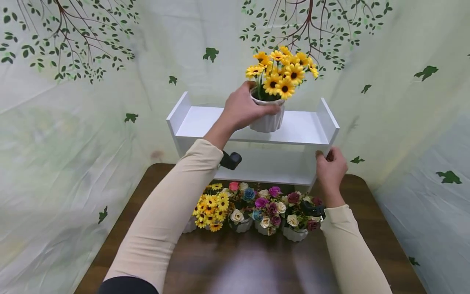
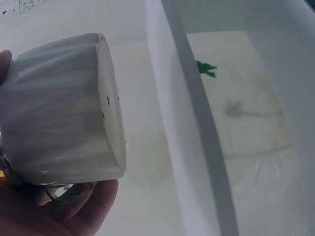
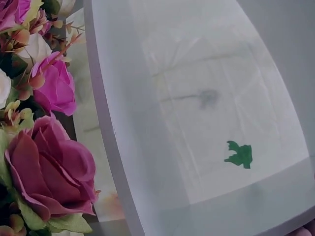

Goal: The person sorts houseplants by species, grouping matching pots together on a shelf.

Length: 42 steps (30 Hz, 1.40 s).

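Observation:
My left hand (image 1: 246, 108) grips a ribbed white flower pot (image 1: 267, 118) by its rim, with the thumb across the near side. Yellow sunflowers (image 1: 282, 75) with dark centres stand in this pot. It hangs over the upper board of a white two-tier shelf (image 1: 198, 122); in the left wrist view the pot's underside (image 2: 112, 108) shows, apart from the board. On the other side, my right hand (image 1: 331, 169) holds the shelf's right side panel with curled fingers, just below the upper board. Only a bit of that hand's fingers (image 3: 302, 232) appears in the right wrist view.
A row of potted artificial flowers stands on the brown table (image 1: 227, 261) before the shelf: yellow sunflowers (image 1: 212, 208) at left, mixed roses (image 1: 271, 206) in the middle and right. Behind hangs a pale curtain (image 1: 147, 73) with printed leaves and branches.

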### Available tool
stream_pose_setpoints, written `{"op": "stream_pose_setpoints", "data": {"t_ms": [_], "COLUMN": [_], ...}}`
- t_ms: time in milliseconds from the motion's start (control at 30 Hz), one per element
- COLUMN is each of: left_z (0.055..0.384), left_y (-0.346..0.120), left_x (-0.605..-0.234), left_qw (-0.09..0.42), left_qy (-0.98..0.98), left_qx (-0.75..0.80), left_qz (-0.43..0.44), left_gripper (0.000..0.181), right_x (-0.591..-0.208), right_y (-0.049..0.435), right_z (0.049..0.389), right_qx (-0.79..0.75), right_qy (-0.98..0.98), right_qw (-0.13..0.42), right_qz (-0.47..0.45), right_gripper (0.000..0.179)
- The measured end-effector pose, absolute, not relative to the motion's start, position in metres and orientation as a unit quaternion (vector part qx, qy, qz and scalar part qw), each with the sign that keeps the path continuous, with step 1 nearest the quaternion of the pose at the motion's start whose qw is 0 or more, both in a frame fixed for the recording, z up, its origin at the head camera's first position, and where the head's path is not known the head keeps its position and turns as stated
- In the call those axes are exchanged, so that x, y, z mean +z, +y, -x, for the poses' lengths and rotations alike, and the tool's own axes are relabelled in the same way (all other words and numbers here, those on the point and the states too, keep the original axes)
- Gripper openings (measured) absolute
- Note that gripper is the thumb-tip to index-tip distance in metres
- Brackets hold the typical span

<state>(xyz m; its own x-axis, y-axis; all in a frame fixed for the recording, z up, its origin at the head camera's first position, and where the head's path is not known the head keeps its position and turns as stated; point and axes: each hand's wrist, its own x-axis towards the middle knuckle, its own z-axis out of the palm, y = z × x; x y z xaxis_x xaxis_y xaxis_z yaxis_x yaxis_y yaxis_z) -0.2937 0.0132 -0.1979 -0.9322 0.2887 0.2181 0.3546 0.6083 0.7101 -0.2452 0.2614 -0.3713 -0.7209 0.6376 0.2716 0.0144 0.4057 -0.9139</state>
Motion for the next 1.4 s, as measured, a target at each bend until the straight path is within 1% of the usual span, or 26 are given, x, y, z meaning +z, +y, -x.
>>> {"op": "stream_pose_setpoints", "data": {"t_ms": [267, 533, 700, 833, 1000, 1133, 1200, 1400], "left_z": [0.304, 0.301, 0.295, 0.29, 0.289, 0.291, 0.292, 0.297], "left_y": [0.039, 0.073, 0.094, 0.106, 0.117, 0.125, 0.129, 0.14], "left_x": [-0.223, -0.228, -0.227, -0.231, -0.237, -0.243, -0.247, -0.259], "left_qw": [0.044, 0.061, 0.069, 0.066, 0.077, 0.077, 0.07, 0.059], "left_qy": [-0.89, -0.889, -0.887, -0.886, -0.886, -0.879, -0.87, -0.836], "left_qx": [-0.425, -0.423, -0.416, -0.419, -0.421, -0.441, -0.46, -0.512], "left_qz": [0.157, 0.165, 0.187, 0.186, 0.18, 0.166, 0.164, 0.19], "left_gripper": [0.098, 0.095, 0.091, 0.089, 0.083, 0.087, 0.09, 0.092], "right_x": [-0.37, -0.371, -0.367, -0.366, -0.368, -0.37, -0.371, -0.371], "right_y": [0.257, 0.254, 0.256, 0.257, 0.257, 0.255, 0.253, 0.256], "right_z": [0.248, 0.247, 0.245, 0.242, 0.241, 0.241, 0.241, 0.239], "right_qx": [0.504, 0.506, 0.504, 0.502, 0.499, 0.506, 0.507, 0.519], "right_qy": [-0.787, -0.79, -0.783, -0.78, -0.776, -0.773, -0.773, -0.765], "right_qw": [0.292, 0.278, 0.288, 0.292, 0.306, 0.308, 0.307, 0.31], "right_qz": [0.203, 0.206, 0.223, 0.232, 0.236, 0.228, 0.225, 0.223], "right_gripper": [0.028, 0.029, 0.023, 0.021, 0.02, 0.022, 0.022, 0.025]}}
